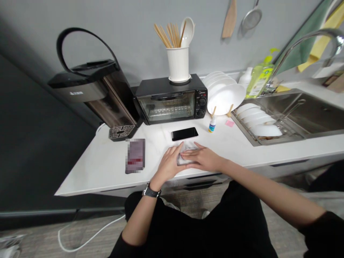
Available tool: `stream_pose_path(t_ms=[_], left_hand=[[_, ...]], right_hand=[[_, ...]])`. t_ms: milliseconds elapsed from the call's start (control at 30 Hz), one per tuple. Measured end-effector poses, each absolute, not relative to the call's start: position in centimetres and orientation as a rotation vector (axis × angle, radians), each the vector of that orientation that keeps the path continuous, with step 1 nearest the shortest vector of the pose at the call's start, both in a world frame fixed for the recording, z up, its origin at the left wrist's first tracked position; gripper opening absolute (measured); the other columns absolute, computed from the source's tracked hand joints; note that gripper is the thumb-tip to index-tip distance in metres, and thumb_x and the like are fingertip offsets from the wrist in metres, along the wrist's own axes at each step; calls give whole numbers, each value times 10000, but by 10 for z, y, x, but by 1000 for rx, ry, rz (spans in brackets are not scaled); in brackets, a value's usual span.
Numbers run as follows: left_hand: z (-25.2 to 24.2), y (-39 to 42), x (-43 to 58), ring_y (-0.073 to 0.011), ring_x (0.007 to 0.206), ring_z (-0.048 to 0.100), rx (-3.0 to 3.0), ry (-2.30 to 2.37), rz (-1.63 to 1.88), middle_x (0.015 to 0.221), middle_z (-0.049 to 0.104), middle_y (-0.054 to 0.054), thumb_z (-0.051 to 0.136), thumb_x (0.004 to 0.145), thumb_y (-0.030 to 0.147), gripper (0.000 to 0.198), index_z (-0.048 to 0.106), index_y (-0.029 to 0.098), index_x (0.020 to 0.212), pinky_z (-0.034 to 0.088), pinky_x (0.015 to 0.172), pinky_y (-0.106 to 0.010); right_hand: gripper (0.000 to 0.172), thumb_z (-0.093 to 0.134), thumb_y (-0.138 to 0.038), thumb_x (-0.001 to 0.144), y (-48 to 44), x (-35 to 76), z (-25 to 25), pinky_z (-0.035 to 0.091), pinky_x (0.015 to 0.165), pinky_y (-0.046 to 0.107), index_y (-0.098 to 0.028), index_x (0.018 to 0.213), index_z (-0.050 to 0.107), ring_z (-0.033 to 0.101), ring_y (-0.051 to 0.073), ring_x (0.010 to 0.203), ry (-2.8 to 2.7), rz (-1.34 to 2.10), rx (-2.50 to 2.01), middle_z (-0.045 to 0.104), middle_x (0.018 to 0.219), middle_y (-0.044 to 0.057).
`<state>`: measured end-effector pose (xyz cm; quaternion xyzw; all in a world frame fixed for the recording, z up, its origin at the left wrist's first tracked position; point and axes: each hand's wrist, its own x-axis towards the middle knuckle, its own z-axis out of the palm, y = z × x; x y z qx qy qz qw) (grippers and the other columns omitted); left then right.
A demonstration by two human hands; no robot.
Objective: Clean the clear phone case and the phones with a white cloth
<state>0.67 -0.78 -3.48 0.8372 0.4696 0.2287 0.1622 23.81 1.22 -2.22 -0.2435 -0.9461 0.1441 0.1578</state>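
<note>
Pale crumpled cloth [182, 161] covered by spread hands

The cloth, partly hidden, is framed by the left hand [168, 162] and right hand [202, 157], both laid with fingers extended and meeting over it near the desk [91, 175] edge. Light, limp handling is suggested by its soft creases; its exact material cannot be told. It would best be held by an outer edge or lifted fold. Just beyond, a smooth, glossy phone [185, 134] is laid flat. Farther out, a small plastic bottle [212, 126] is stood upright, near rounded white plates [225, 99] and a boxy, glass-fronted oven [172, 105].
</note>
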Motion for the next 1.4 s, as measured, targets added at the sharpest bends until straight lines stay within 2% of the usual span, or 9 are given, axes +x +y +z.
stream_pose_path(t_ms=[233,400,500,600,867,967,1133,1267,1400], left_hand=[[-35,-5,8,-329,1173,555,2354,1357,670,1255,630,-84,850,794,538,1117,190,314,1666,469,1032,-478],[-34,-5,9,-323,1183,543,2388,1327,647,1269,620,-89,856,791,531,1122,196,290,1665,466,1038,-468],[-34,-8,9,-318,1193,540,2405,1322,638,1274,597,-102,825,830,516,1067,204,281,1664,474,1037,-458],[-33,-9,9,-321,1189,543,2405,1354,631,1260,588,-108,789,862,523,1011,218,282,1661,479,1032,-461],[-33,-4,10,-335,1177,548,2364,1360,636,1246,622,-79,858,782,542,1138,180,321,1668,463,1034,-483],[-33,-4,10,-334,1181,544,2370,1339,639,1252,616,-82,856,783,545,1147,164,323,1671,466,1032,-478],[-35,-8,8,-327,1176,533,2386,1382,623,1238,577,-103,813,839,523,1058,196,293,1667,486,1017,-468],[-35,-7,6,-322,1184,534,2352,1431,639,1248,573,-97,811,844,515,1036,213,299,1662,480,1039,-473],[-36,-2,7,-324,1168,546,2344,1437,647,1242,595,-89,828,822,527,1061,220,289,1658,472,1046,-486]], right_hand=[[442,547,-409,1058,-11,314,-12,241,1281,587,-239,1462,603,648,278,1314,-2667,184,-962,683,1405,120],[515,549,-500,1037,-26,279,-13,365,1241,500,-176,1429,625,626,276,1342,-2724,324,-804,657,1436,141],[543,539,-515,1045,-12,243,-19,316,1260,526,-188,1476,585,574,268,1400,-2696,385,-717,626,1471,135],[538,536,-506,1054,7,238,-22,277,1265,565,-229,1515,548,594,268,1379,-2685,332,-716,649,1443,130],[426,517,-433,1062,-14,311,-6,396,1205,538,-209,1393,662,686,289,1254,-2710,237,-966,707,1368,118],[496,543,-507,1040,-21,288,-8,397,1216,484,-195,1412,645,646,273,1314,-2746,414,-824,691,1398,116],[618,539,-556,1040,3,235,-25,270,1280,524,-236,1565,475,427,249,1515,-2733,486,-645,556,1551,96],[542,502,-506,1069,18,255,-26,395,1216,488,-215,1525,535,529,263,1441,-2725,315,-730,588,1514,125],[447,570,-433,1048,14,305,-27,450,1177,501,-230,1443,627,645,287,1317,-2636,203,-914,664,1432,111]])
